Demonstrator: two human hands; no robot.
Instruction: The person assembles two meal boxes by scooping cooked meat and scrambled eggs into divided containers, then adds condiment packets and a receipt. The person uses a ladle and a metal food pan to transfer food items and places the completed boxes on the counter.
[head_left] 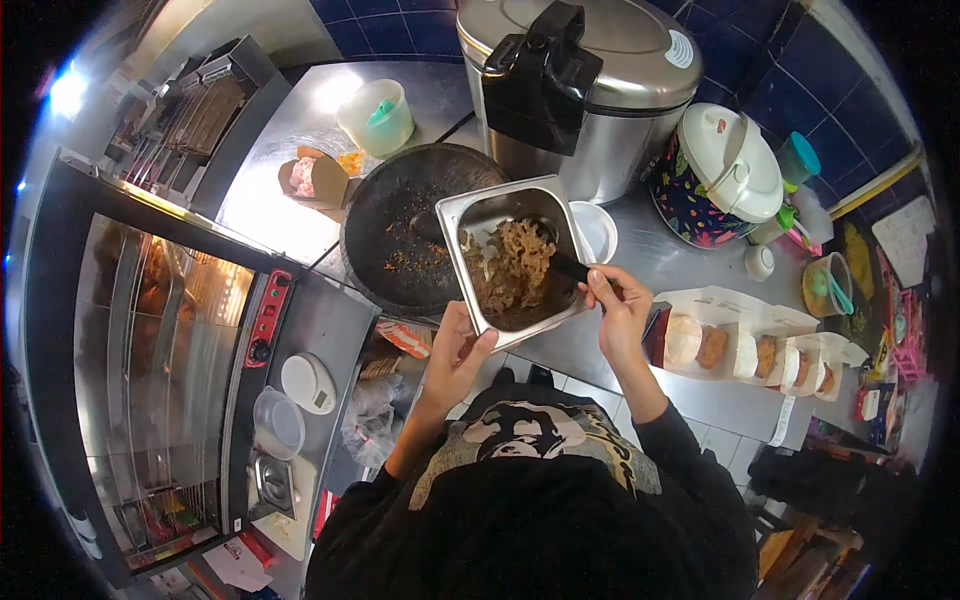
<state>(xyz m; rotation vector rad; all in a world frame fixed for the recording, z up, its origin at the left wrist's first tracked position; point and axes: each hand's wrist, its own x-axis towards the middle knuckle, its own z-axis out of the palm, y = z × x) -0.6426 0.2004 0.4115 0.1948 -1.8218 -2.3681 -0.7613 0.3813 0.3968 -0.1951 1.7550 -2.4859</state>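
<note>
Hands of one person worked at a steel kitchen counter [690, 395], seen from above. Left hand [458, 352] gripped the near edge of a square metal pan [510, 255], thumb on the rim and the fingers curled beneath, holding it tilted over a wide black frying pan [405, 225]. Brown fried food [515, 265] lay heaped inside the metal pan. Right hand [618, 310] closed its fingers around the dark handle of a utensil [560, 262], whose far end reached into the food; its exact shape was hard to tell, perhaps a spoon. Far behind stood a large steel rice cooker [585, 90] with a black latch, and to its right a smaller white-lidded cooker [715, 180] with a patterned body. To the right of the hands sat a row of open paper boxes [750, 345] holding fried pieces. A glass-fronted warming cabinet [160, 360] stood at the left.
</note>
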